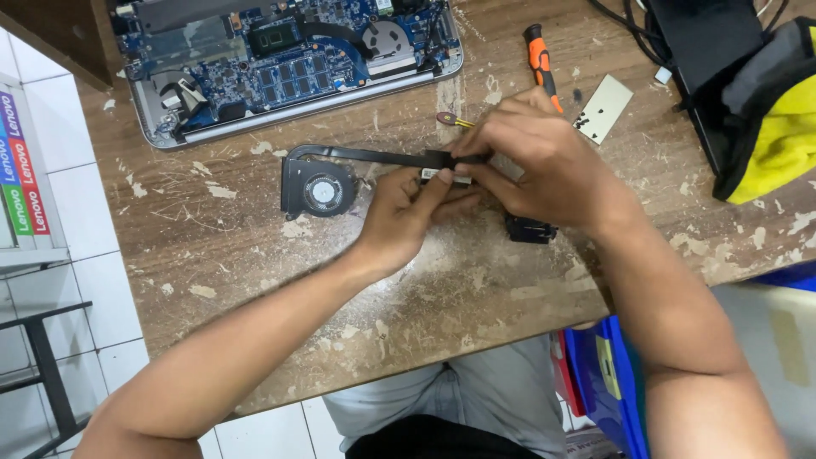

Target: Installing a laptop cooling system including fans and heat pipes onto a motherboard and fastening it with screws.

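1. Black laptop cooling fan with its flat dark heat pipe (319, 188) is what we see from the head camera, lying on the worn wooden table (476, 297); the round fan housing rests on the wood while the pipe's far end is lifted between both hands, seemingly so the end plate can be worked on.
2. We see our left hand (406, 212) curled shut, thumb and fingers pinching the pipe end from below to steady it.
3. Our right hand (544, 166) closes over that same end from above, fingertips pressed on it; it hides the exact contact.
4. Beyond the fan lies the opened silver laptop with its blue circuit board (289, 68).
5. Right of the fan, past the hands, lie an orange-and-black screwdriver (539, 61), a pale card holding small black screws (603, 108) and a yellow-and-grey cloth (778, 127); a small black part (529, 228) sits under the right wrist.
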